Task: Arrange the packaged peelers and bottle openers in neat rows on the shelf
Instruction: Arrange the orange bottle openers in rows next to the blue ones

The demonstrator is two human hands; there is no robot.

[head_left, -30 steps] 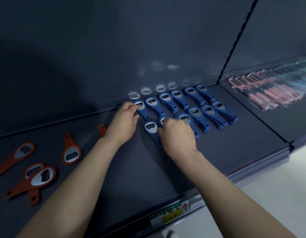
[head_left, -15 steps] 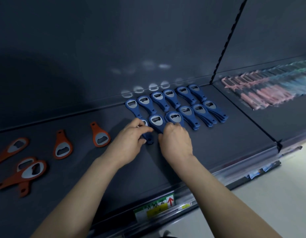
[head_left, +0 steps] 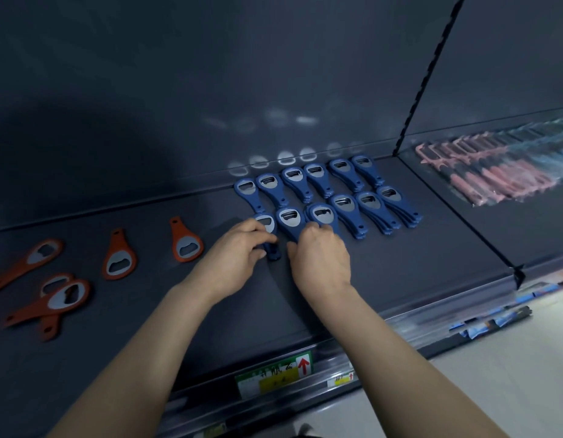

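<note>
2 rows of blue openers [head_left: 370, 203], steel heads; my L hand [head_left: 239, 251] pinches the front-left one, R hand [head_left: 321, 260] grips the next. Orange openers [head_left: 119, 257] loose on dark shelf [head_left: 416, 263]

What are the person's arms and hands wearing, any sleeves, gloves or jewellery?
Nothing visible. The left hand and right hand show no gloves, rings, watch or wristband. The arms behind them are bare to the picture's lower edge, with no sleeves in view.

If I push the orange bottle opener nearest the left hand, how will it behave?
The orange bottle opener lies flat on the shelf, so it would probably slide, not roll or tip. Its moulded body with metal insert looks stiff, likely not fragile.
</note>
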